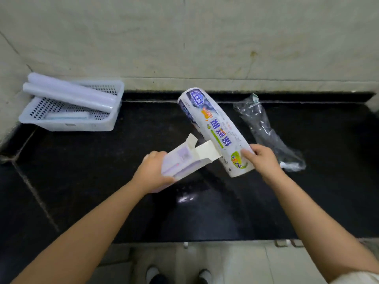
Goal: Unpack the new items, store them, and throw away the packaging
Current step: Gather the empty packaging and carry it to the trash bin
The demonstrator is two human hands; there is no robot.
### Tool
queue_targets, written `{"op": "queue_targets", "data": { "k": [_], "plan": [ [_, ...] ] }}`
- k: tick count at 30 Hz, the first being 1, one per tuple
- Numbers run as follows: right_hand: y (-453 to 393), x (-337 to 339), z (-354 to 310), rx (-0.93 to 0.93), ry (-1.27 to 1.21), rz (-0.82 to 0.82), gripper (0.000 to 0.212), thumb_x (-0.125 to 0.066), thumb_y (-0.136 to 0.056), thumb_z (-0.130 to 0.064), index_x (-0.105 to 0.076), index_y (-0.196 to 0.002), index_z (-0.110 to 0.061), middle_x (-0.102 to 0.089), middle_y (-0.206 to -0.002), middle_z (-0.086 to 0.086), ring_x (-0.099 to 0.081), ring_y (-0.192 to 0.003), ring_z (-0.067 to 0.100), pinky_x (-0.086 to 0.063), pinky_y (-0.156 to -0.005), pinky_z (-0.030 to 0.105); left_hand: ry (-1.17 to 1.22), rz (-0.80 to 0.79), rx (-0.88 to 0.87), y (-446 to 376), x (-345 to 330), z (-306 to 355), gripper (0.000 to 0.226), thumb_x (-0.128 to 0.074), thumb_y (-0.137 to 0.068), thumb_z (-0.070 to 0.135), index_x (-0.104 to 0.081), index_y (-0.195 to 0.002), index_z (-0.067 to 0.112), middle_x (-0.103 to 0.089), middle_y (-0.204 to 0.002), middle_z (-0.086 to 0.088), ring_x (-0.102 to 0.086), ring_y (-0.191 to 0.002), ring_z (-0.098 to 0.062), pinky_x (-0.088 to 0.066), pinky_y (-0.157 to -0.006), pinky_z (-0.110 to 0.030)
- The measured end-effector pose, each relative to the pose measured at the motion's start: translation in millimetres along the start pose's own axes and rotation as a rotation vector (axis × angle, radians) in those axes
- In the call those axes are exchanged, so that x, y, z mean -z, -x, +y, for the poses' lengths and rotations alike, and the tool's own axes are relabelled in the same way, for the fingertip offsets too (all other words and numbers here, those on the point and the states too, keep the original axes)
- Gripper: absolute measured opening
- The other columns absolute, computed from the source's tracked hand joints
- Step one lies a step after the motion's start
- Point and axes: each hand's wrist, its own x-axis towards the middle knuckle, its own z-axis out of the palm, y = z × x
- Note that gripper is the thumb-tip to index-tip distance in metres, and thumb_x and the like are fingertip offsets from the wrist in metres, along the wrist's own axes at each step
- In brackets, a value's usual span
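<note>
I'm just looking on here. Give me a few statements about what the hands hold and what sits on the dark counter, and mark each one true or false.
1. The left hand holds a small cardboard box with its end flaps open. True.
2. The right hand is empty. False: it grips the near end of a printed paper wrapper, curled like a tube.
3. The white basket stands at the far left of the counter, by the wall. True.
4. The basket holds nothing. False: two pale rolls lie across it and a flat packet lies inside.
5. A crumpled clear plastic bag lies on the counter to the right of the wrapper. True.
</note>
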Motion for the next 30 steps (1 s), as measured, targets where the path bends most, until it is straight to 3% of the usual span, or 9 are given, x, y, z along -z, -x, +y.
{"op": "queue_targets", "data": {
  "k": [3, 5, 7, 10, 14, 17, 22, 26, 30],
  "plan": [
    [-7, 45, 35, -0.079, 0.143, 0.095, 0.036, -0.058, -0.083, -0.009, -0.051, -0.048, -0.015, -0.051, -0.059, 0.007, -0.055, -0.065, 0.013, -0.037, -0.050, 0.017, -0.031, -0.041, -0.067, -23, -22, 52, 0.060, -0.074, -0.068, 0.036, -0.049, -0.118, 0.015, -0.048, -0.120, -0.007, -0.047, -0.111, -0.024, -0.047, -0.091, -0.037],
    [-15, 66, 59, -0.197, 0.389, 0.082, 0.016, -0.060, -0.083, -0.020, -0.070, -0.074, -0.012, -0.058, -0.118, 0.017, -0.048, -0.118, 0.025, -0.043, -0.091, 0.033, -0.050, -0.077, -0.080, -33, -36, 76, 0.054, -0.072, -0.069, 0.034, -0.050, -0.114, 0.016, -0.049, -0.118, -0.007, -0.047, -0.109, -0.024, -0.048, -0.091, -0.038],
    [-25, 81, 80, -0.355, 0.538, 0.020, 0.023, -0.058, -0.084, -0.027, -0.069, -0.104, -0.024, -0.018, -0.156, 0.003, -0.007, -0.144, 0.028, -0.015, -0.116, 0.047, -0.071, -0.094, -0.072, -42, -44, 94, 0.050, -0.070, -0.070, 0.034, -0.049, -0.112, 0.016, -0.048, -0.119, -0.006, -0.046, -0.111, -0.024, -0.048, -0.091, -0.037],
    [-36, 90, 102, -0.391, 0.557, -0.063, 0.026, -0.057, -0.085, -0.027, -0.068, -0.108, -0.020, -0.014, -0.157, 0.008, 0.001, -0.145, 0.028, -0.010, -0.117, 0.046, -0.081, -0.084, -0.069, -55, -43, 112, 0.048, -0.068, -0.072, 0.033, -0.049, -0.112, 0.015, -0.048, -0.119, -0.007, -0.045, -0.112, -0.025, -0.047, -0.090, -0.037],
    [-40, 84, 119, -0.316, 0.548, -0.099, 0.024, -0.054, -0.086, -0.012, -0.068, -0.100, 0.001, -0.037, -0.148, 0.014, -0.046, -0.128, 0.026, -0.039, -0.099, 0.028, -0.093, -0.079, -0.116, -77, -38, 130, 0.052, -0.070, -0.072, 0.032, -0.048, -0.115, 0.012, -0.047, -0.120, -0.009, -0.043, -0.114, -0.028, -0.044, -0.091, -0.038],
    [-38, 75, 120, -0.310, 0.622, -0.049, 0.028, -0.045, -0.088, -0.008, -0.058, -0.064, -0.005, -0.065, -0.112, 0.023, -0.060, -0.103, 0.033, -0.047, -0.082, 0.032, -0.099, -0.096, -0.154, -90, -36, 136, 0.056, -0.073, -0.071, 0.030, -0.048, -0.118, 0.012, -0.046, -0.121, -0.009, -0.043, -0.114, -0.027, -0.044, -0.094, -0.038],
    [-29, 77, 112, -0.278, 0.695, -0.029, 0.029, -0.042, -0.092, -0.012, -0.066, -0.097, 0.004, -0.064, -0.111, 0.019, -0.059, -0.103, 0.032, -0.048, -0.085, 0.034, -0.163, -0.127, -0.245, -108, -37, 138, 0.055, -0.074, -0.069, 0.035, -0.051, -0.114, 0.012, -0.052, -0.118, -0.008, -0.046, -0.111, -0.025, -0.045, -0.091, -0.034],
    [-19, 81, 111, -0.091, 0.758, 0.169, 0.029, -0.048, -0.088, -0.026, -0.072, -0.093, -0.010, -0.050, -0.125, 0.009, -0.042, -0.120, 0.029, -0.037, -0.087, 0.030, -0.142, -0.147, -0.288, -120, -37, 143, 0.059, -0.075, -0.068, 0.035, -0.051, -0.117, 0.014, -0.053, -0.117, -0.007, -0.047, -0.111, -0.023, -0.044, -0.090, -0.032],
    [-65, 99, 104, -0.246, 0.447, 0.072, 0.020, -0.061, -0.081, -0.026, -0.072, -0.098, -0.024, 0.005, -0.159, 0.000, 0.012, -0.144, 0.032, -0.010, -0.117, 0.046, -0.152, -0.173, -0.307, -130, -38, 142, 0.056, -0.075, -0.066, 0.037, -0.052, -0.113, 0.016, -0.053, -0.115, -0.006, -0.047, -0.107, -0.022, -0.043, -0.086, -0.029]
  ]
}}
